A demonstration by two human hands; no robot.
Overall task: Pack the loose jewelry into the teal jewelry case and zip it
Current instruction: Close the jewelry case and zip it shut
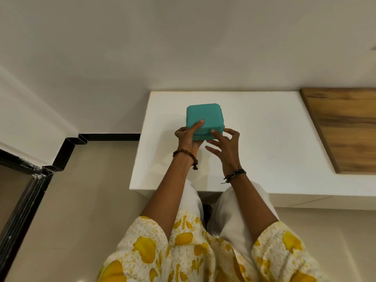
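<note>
Left hand (188, 137) grips the closed case (203, 117) on the worktop (264, 139); right hand (223, 147), fingers loose, touches its front.

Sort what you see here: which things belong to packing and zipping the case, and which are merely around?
Belong: teal jewelry case, closed; left hand gripping it; right hand touching its front edge.

Merely around: white table; wooden panel.

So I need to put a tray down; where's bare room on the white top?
Bare: between the teal case and the wooden panel, and behind the case toward the wall. Crowded: the near edge, where both hands meet the case.
</note>
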